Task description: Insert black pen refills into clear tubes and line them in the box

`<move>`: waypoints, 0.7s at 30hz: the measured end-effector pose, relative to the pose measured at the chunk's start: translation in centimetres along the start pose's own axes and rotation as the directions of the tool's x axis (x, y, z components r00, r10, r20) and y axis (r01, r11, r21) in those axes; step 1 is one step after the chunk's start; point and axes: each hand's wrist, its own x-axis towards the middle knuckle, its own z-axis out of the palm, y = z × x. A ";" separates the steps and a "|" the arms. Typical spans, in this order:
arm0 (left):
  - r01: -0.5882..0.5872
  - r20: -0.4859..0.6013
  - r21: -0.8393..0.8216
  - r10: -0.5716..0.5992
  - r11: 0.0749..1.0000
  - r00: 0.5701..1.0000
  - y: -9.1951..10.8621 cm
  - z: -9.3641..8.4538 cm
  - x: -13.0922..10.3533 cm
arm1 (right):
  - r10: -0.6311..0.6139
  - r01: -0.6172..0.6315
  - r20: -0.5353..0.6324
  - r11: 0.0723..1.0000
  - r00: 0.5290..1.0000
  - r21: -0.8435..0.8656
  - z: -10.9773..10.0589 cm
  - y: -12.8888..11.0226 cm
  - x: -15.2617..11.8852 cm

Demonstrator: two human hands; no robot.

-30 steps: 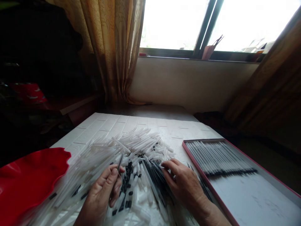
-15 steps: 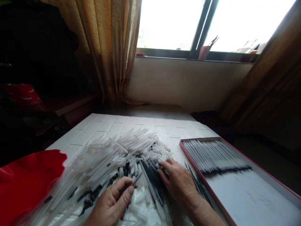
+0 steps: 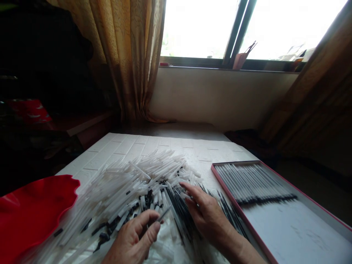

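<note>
My left hand [image 3: 134, 234] is closed in a pinch on a thin grey rod [image 3: 164, 213], whose tip points up and right. Over a bundle of thin dark rods [image 3: 180, 205] is my right hand [image 3: 206, 209]. Its index finger reaches forward, and a small pale piece shows between thumb and fingers, too blurred to name. A large heap of translucent white tubes [image 3: 137, 172] spreads to the left and behind my hands. Short black caps or tube pieces [image 3: 110, 227] lie among them near my left hand.
A shallow pink-edged box [image 3: 225, 187] at right holds a row of pale rods with black ends [image 3: 247, 179]. More dark rods [image 3: 231, 212] lie along its near side. A red scalloped dish [image 3: 35, 212] stands at left. The white brick-patterned tabletop [image 3: 129, 141] extends behind the heap.
My right hand has lifted slightly from the dark rods, its index finger stretching farther left. My left hand, still pinching the grey rod, has shifted a little right and down.
</note>
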 end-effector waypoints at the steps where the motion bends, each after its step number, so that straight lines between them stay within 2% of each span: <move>1: -0.002 -0.015 0.004 0.002 1.000 1.000 0.0 0.0 -0.1 | -0.043 0.043 0.001 0.996 0.999 0.083 0.0 -0.1 -0.1; 3: -0.013 -0.036 0.017 0.014 1.000 0.999 0.0 0.1 -0.2 | -0.064 0.061 0.007 0.974 0.998 0.219 -0.1 -0.4 -0.2; 5: -0.023 -0.034 0.032 0.025 0.999 0.999 0.1 0.1 -0.3 | 0.010 -0.021 0.032 0.932 0.999 0.361 -0.2 -0.9 -0.3; 7: -0.021 -0.014 0.041 0.021 0.999 1.000 0.2 0.0 -0.3 | 0.096 -0.127 0.087 0.841 0.992 0.526 -0.4 -1.4 -0.3; 10: -0.021 -0.005 0.041 0.022 0.999 1.000 0.3 -0.2 -0.2 | 0.152 -0.248 0.198 0.657 0.968 0.712 -0.6 -2.2 -0.3; 14: -0.064 -0.059 0.024 0.065 0.998 0.996 0.6 -0.2 -0.1 | 0.262 -0.375 0.286 0.421 0.922 0.826 -0.7 -2.6 0.0; 19: -0.063 -0.060 0.033 0.065 0.997 0.996 0.7 0.0 -0.2 | 0.332 -0.432 0.359 0.176 0.872 0.885 -0.4 -2.3 0.4; 21: -0.059 -0.045 0.056 0.062 0.997 0.997 0.7 0.0 -0.2 | 0.349 -0.452 0.391 0.108 0.851 0.886 -0.3 -2.3 0.4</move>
